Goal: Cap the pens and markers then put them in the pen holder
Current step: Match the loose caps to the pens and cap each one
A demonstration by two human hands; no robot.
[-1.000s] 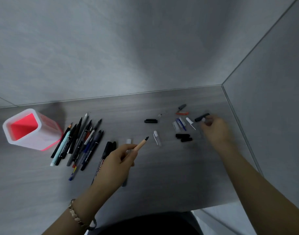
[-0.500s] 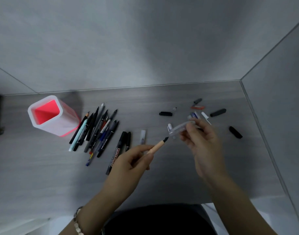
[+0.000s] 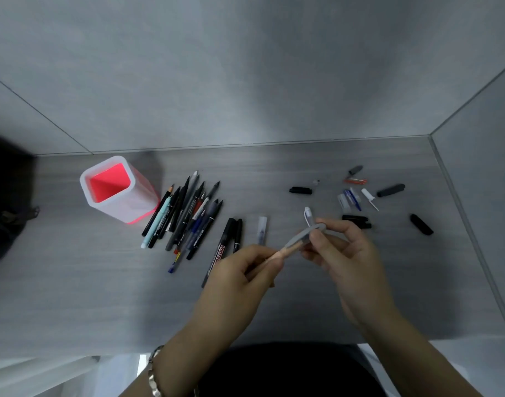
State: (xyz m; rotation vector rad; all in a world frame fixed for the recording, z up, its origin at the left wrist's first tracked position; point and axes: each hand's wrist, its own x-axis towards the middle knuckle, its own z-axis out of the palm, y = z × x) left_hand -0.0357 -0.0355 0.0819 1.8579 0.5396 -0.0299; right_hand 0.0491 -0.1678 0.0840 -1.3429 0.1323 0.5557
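Note:
My left hand [image 3: 242,270] grips a peach-coloured pen [image 3: 277,255] by its barrel, tip pointing up and right. My right hand [image 3: 345,253] holds a translucent grey cap [image 3: 302,234] that now covers the pen's tip. Both hands hover above the grey table's middle. A white pen holder with a red inside [image 3: 113,190] stands at the left. Beside it lies a pile of uncapped pens and pencils [image 3: 185,216]. Two black markers [image 3: 228,242] lie just left of my left hand. Several loose caps [image 3: 357,196] are scattered at the right.
The grey table [image 3: 73,282] meets grey walls at the back and right, forming a corner. A clear cap [image 3: 261,230] lies near the middle. A black cap [image 3: 421,224] sits far right. A dark object [image 3: 4,202] shows at the left edge.
My right hand brought a translucent cap from the cap pile to the pen in my left hand and slid it over the tip. The view shifted right.

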